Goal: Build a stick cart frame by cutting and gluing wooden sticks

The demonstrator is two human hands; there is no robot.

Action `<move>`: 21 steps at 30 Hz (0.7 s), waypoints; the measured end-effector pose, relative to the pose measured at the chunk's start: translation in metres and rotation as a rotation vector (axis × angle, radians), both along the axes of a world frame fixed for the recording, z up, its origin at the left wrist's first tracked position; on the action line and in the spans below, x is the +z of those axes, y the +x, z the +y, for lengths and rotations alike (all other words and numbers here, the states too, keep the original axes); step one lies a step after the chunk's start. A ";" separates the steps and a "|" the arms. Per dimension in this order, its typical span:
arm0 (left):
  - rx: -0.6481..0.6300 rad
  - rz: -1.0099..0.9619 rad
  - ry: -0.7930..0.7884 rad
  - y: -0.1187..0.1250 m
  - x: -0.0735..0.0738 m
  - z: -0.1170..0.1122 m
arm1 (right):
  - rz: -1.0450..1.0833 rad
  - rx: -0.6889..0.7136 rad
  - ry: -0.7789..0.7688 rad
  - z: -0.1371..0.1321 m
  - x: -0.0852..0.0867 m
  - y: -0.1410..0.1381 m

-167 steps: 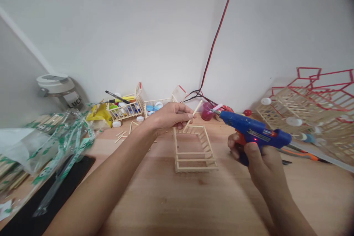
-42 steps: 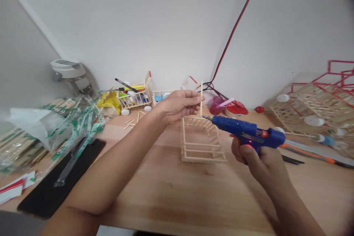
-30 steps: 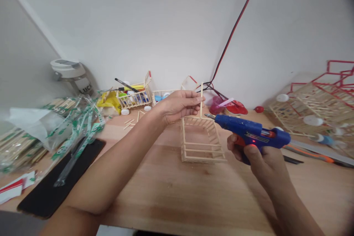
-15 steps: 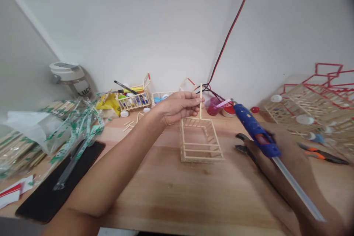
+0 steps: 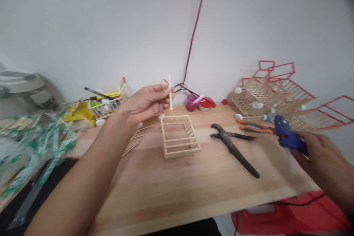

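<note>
My left hand [image 5: 153,101] pinches a short pale wooden stick [image 5: 170,97], held upright above the back of a small open frame. That frame, a basket of thin wooden sticks [image 5: 181,153], rests on the table with two crossbars near its front. Far to the right, my right hand [image 5: 318,151] is wrapped round a blue glue gun [image 5: 289,134] with a clear glue stick coming out of its back end. Black pliers [image 5: 232,145] lie on the table between the basket and my right hand.
Orange-handled pliers [image 5: 256,127] lie behind the black ones. Stick carts with red handles [image 5: 265,88] crowd the back right. A filled stick basket [image 5: 103,108] stands back left, near plastic-wrapped sticks [image 5: 33,147] and a lidded jug [image 5: 27,90]. A red stool [image 5: 293,215] shows below the table edge.
My right hand has carried the glue gun right, away from the basket. My left hand still holds the stick, now lifted slightly off the basket's back. The whole view has shifted to the right.
</note>
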State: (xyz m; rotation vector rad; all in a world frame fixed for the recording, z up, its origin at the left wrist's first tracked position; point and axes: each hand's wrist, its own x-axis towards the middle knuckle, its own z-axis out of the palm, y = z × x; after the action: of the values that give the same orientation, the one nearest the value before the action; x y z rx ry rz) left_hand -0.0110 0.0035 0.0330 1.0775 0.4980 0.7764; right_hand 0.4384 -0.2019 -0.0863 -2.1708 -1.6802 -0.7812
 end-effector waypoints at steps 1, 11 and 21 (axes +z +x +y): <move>0.005 -0.011 0.016 -0.002 0.002 0.000 | 0.006 0.008 -0.036 -0.004 -0.004 0.007; 0.045 0.075 0.113 -0.005 0.003 0.001 | 0.176 0.109 -0.173 -0.006 -0.023 0.056; -0.017 0.167 0.097 0.002 -0.009 0.000 | 0.295 0.104 -0.171 0.009 -0.020 0.085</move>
State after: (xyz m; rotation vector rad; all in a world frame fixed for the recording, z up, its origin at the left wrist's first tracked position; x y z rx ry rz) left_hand -0.0093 0.0034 0.0244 1.2422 0.5964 0.7048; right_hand 0.5238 -0.1926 -0.1065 -2.1590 -1.7390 -0.2805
